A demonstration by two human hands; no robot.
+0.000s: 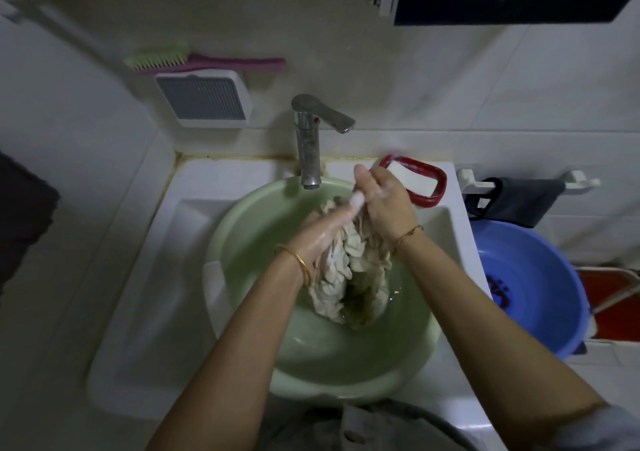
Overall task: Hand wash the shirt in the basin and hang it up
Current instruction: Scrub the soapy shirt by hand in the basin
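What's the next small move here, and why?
Probably keep rubbing the bunched shirt between both hands: the left hand and right hand grip it above the green basin, fingers look soapy, the soap bar sits in its dish, and the faucet isn't running, so rinsing hasn't begun.

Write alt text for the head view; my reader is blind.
Two hands, left hand and right hand, scrub a wet cream shirt over a green basin in a white sink, under a tap. Soap lies beside it.

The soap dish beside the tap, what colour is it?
The oval plastic soap dish is red, holding a white soap bar; the head view shows it.
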